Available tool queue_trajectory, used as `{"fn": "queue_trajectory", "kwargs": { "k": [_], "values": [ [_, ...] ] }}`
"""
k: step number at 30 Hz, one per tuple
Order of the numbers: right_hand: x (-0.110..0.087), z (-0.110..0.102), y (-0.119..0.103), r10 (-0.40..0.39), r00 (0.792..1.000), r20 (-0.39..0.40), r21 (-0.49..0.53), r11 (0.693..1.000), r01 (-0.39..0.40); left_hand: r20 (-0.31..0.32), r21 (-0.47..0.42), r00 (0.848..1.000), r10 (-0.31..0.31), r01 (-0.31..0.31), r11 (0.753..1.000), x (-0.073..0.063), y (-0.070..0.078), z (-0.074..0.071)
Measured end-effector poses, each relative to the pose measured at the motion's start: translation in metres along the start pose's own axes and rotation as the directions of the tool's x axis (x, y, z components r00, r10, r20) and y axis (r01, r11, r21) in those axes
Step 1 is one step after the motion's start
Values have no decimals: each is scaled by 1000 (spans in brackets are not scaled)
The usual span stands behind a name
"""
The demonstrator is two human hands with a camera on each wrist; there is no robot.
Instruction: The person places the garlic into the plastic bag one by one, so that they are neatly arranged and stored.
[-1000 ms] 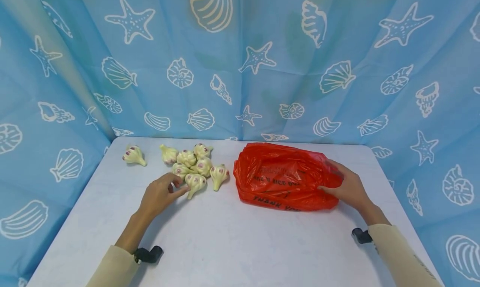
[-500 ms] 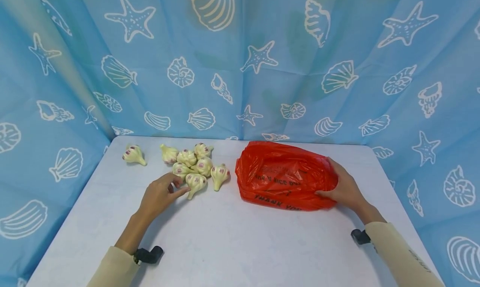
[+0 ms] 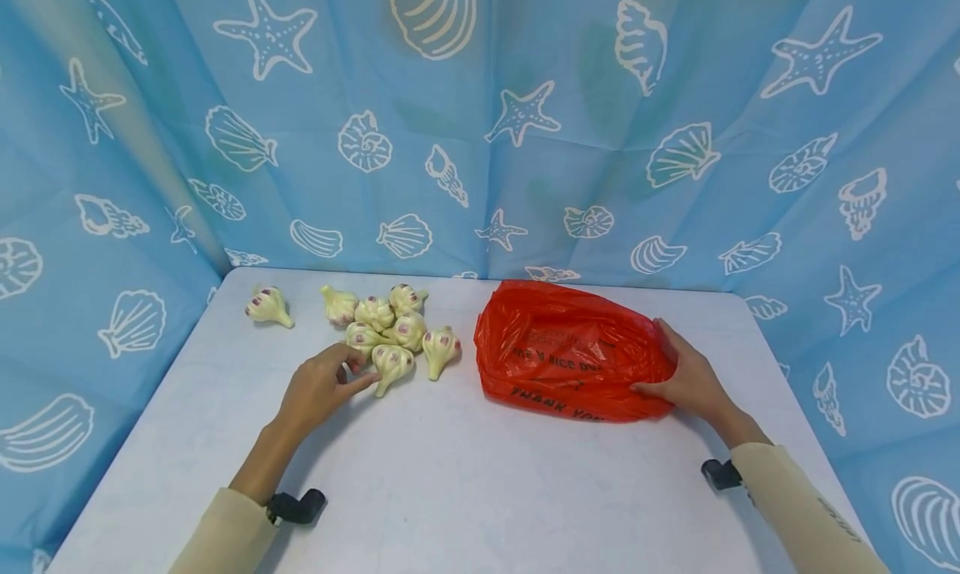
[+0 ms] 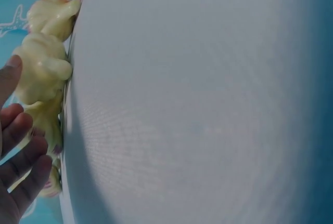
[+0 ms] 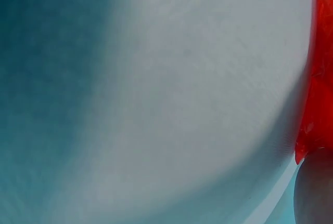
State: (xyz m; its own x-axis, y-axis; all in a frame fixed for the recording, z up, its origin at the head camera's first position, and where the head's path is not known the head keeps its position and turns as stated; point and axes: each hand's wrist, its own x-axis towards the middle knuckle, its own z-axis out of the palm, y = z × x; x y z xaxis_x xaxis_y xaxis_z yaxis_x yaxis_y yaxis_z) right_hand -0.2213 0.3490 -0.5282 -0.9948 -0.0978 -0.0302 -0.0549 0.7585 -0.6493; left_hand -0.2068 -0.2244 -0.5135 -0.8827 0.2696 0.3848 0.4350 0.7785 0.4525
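On the left of the table, several cream garlic bulbs with purple marks lie grouped together. My left hand (image 3: 321, 389) is beside the nearest garlic bulb (image 3: 392, 367), thumb and forefinger close to its stem and apart from each other. In the left wrist view that hand's fingers (image 4: 32, 180) are loosely bent, holding nothing. A red plastic bag (image 3: 555, 403) with black lettering spreads out on the right, its mouth facing up. My right hand (image 3: 693, 381) holds the bag's right end, thumb in front and fingers behind. The right wrist view catches only the bag's edge (image 5: 321, 99) and a bit of hand.
One garlic bulb (image 3: 268, 306) lies apart at the far left of the white table (image 3: 480, 499). A blue curtain (image 3: 450, 182) with shells and starfish stands around the back and sides. A small black device (image 3: 300, 506) is strapped to the left wrist, another (image 3: 722, 474) to the right.
My right hand has shifted slightly left, pushing in the bag's right end; its fingertips now show behind the edge. The left hand and the garlic bulbs have stayed in place.
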Motion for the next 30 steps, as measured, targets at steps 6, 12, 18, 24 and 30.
{"fn": "queue_trajectory", "kwargs": {
  "k": [6, 12, 18, 24, 30],
  "values": [
    [1, 0, 1, 37, 999, 17, -7, 999, -36, 56, 14, 997, -53, 52, 999, 1, 0, 0],
    [2, -1, 2, 49, 997, 51, 4, 999, -49, 135, 21, 984, -115, 113, 993, 2, 1, 2],
    [4, -5, 3, 19, 991, 131, -24, 1000, -16, 163, 22, 976, -142, 141, 990, -2, 2, 1],
    [2, -9, -1, 22, 981, 194, -19, 1000, -18, 162, 9, 979, -120, 120, 993, -4, 0, 3],
    [3, -10, -5, 7, 979, 205, -27, 1000, -1, 161, 17, 984, -76, 75, 997, -3, 0, 3]
  ]
}}
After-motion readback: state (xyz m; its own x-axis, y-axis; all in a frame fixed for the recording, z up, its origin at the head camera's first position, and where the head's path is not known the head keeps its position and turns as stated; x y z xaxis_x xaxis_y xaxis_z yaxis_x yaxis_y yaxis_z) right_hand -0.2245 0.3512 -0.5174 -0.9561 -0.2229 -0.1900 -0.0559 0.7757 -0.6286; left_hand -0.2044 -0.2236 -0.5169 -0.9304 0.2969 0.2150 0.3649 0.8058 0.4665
